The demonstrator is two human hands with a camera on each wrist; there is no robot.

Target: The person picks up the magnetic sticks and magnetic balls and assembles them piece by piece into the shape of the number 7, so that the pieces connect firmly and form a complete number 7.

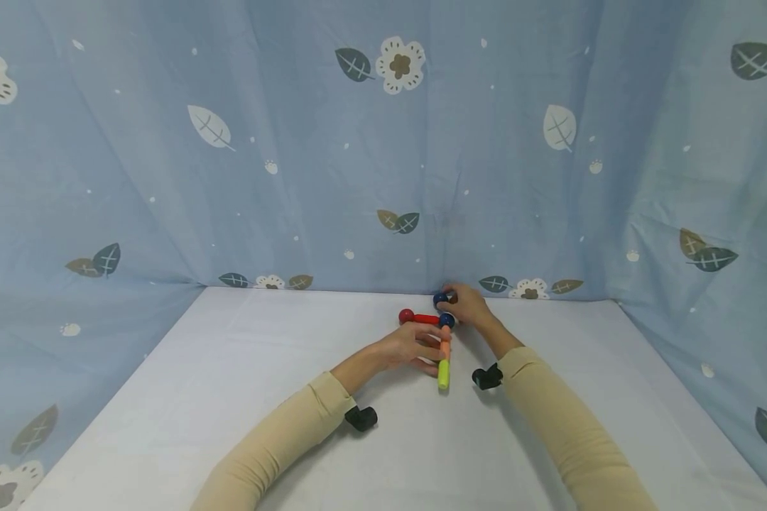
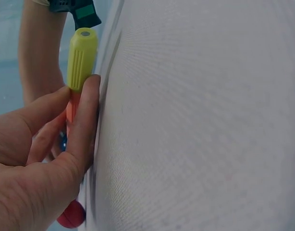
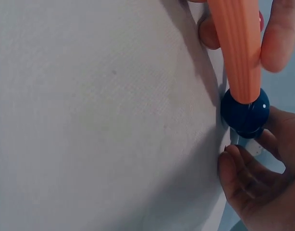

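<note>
On the white table, magnetic building rods and balls are joined together. A yellow rod lies nearest the person, end to end with an orange rod. My left hand pinches the rods around their joint, thumb and fingers on opposite sides. The orange rod's far end meets a dark blue ball. From this ball a red rod reaches left to a red ball. Behind it, my right hand pinches a second dark blue ball; its fingers partly hide what connects the two blue balls.
A blue patterned curtain hangs just behind the table's back edge, close to the right hand. Black wrist cameras hang under the left cuff and the right cuff, near the table surface.
</note>
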